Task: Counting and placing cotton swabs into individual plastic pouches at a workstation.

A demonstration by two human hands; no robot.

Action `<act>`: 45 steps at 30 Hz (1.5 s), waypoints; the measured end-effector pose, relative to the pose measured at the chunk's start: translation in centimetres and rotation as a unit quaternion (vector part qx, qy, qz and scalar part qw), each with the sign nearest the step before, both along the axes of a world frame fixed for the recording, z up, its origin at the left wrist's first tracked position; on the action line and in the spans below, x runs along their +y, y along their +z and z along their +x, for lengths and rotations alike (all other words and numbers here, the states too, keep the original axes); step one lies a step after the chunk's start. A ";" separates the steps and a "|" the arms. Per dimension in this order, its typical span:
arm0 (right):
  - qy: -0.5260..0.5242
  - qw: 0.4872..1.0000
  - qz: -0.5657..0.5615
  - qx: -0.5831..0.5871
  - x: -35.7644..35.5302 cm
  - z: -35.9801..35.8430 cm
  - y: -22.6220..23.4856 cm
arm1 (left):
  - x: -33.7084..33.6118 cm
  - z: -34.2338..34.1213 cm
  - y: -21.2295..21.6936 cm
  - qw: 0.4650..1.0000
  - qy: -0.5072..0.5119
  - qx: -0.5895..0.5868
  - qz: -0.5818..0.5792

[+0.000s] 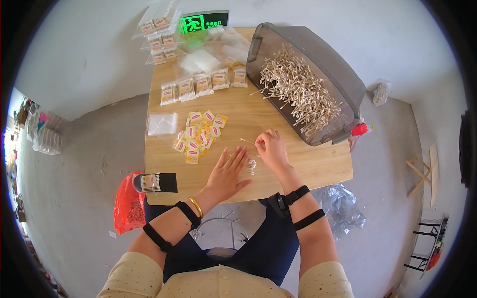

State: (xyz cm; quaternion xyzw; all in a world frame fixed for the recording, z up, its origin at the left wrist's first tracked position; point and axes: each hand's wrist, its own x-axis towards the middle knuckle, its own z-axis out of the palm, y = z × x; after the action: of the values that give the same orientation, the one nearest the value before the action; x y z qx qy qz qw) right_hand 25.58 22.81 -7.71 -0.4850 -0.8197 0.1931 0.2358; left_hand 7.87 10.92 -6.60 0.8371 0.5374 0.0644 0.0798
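My right hand (273,150) pinches a cotton swab (247,141) that sticks out to the left from its fingertips, just above the wooden table. Beside it, my left hand (227,175) lies flat with its fingers stretched out, its edge against a small row of cotton swabs (249,167) on the tabletop. Part of that row is hidden by the left hand. Left of the hands is a loose pile of yellow and white printed cards (201,133). A grey plastic bin (343,74), tipped toward me, holds a heap of loose cotton swabs (300,89).
Filled swab packs (203,85) stand in a row behind the cards. Clear bags (162,124) lie at the left edge; bagged packs (160,39) are stacked far left. A black holder (169,182) with swabs sits at the near left corner, by a red bag (128,206).
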 end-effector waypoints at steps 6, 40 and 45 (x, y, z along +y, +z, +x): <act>0.007 1.000 0.004 -0.021 -0.6 -0.2 0.2 | -0.5 -0.1 0.1 0.998 -0.003 0.057 0.009; 0.057 0.946 0.208 -0.243 15.7 -2.4 2.1 | 0.8 1.0 -0.7 0.998 0.038 -0.030 0.026; 0.156 0.934 0.208 -0.243 11.0 -3.8 2.6 | -0.1 1.0 -1.0 0.998 0.039 -0.038 0.017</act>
State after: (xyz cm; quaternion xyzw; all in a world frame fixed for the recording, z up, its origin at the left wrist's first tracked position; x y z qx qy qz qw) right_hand 21.77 33.81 -5.10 -0.3230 -0.9393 -0.0715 0.0916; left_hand 8.82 10.86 -7.57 0.8134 0.5653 0.1083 0.0839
